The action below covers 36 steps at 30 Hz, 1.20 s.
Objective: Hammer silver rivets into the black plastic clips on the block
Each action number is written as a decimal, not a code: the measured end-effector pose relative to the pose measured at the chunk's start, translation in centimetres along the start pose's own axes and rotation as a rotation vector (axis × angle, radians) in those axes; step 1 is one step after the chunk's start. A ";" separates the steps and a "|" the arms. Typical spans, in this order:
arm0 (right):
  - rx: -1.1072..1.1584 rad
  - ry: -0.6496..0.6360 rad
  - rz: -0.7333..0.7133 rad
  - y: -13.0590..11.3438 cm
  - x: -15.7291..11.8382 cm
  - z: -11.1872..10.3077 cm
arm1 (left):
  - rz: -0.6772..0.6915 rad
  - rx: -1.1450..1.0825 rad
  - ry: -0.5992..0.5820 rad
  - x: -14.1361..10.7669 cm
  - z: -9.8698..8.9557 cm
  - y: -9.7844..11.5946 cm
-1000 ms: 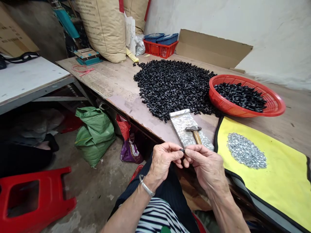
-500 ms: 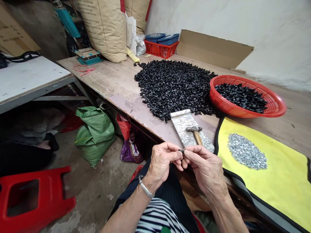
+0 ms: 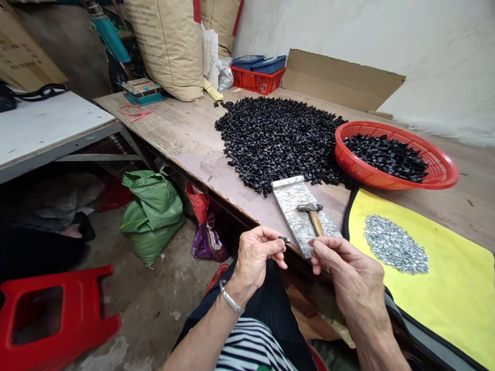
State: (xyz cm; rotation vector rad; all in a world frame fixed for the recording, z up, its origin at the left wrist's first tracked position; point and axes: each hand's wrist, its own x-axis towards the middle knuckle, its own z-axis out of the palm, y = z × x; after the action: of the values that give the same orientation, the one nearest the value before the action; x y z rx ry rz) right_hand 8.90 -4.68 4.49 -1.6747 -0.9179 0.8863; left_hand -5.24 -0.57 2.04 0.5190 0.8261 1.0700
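My left hand (image 3: 257,257) pinches a small black plastic part (image 3: 285,240) between thumb and fingertips; a little light spot shows on the part. My right hand (image 3: 353,270) is apart from it, thumb and fingers closed together at the lower end of the hammer (image 3: 316,222). Whether those fingers hold anything is hidden. The hammer lies on a worn metal plate (image 3: 290,198) at the table's edge, its head away from me. Beyond the plate spreads a big heap of black plastic parts (image 3: 282,139).
A red plastic basket (image 3: 444,172) of black parts stands at the right. Small silvery metal pieces (image 3: 396,245) lie on a yellow cloth (image 3: 460,299). Large sacks (image 3: 166,46) and a red crate (image 3: 257,80) stand behind. A red stool (image 3: 77,309) is on the floor.
My hands, which met over the black part, have come apart. The right has moved right toward the hammer handle; the left keeps the part, now more visible.
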 end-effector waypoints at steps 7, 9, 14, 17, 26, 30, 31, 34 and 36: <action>-1.081 0.211 -0.452 2.6 0.1 -1.9 | -0.005 0.014 0.091 0.9 0.1 -1.4; -1.067 0.132 -0.387 2.9 0.4 -1.9 | 0.000 0.029 0.106 1.2 0.4 -1.8; -0.500 -0.050 0.148 2.4 1.6 -2.0 | 0.020 0.075 0.157 1.6 1.2 -2.6; -0.060 -0.197 0.395 1.9 1.8 -2.5 | 0.028 0.106 0.189 1.9 1.5 -3.0; 0.310 -0.268 0.637 1.7 0.2 -4.4 | 0.026 0.159 0.221 2.2 2.6 -3.8; 0.094 -0.179 0.390 1.7 -1.1 -4.7 | 0.025 0.143 0.226 2.2 2.7 -4.1; 0.024 -0.161 0.329 1.7 -1.4 -4.9 | 0.028 0.138 0.225 2.2 2.7 -4.2; -0.241 -0.086 0.148 1.8 -2.1 -5.4 | 0.039 0.140 0.238 2.2 2.7 -4.3; -0.415 -0.049 0.028 2.0 -2.4 -5.6 | 0.042 0.150 0.241 2.2 2.7 -4.4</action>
State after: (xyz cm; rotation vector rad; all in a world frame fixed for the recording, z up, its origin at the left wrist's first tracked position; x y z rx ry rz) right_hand 13.06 -9.51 4.22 -2.0272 -1.1745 0.7943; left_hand -0.15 -0.33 -0.27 0.5413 1.1184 1.1282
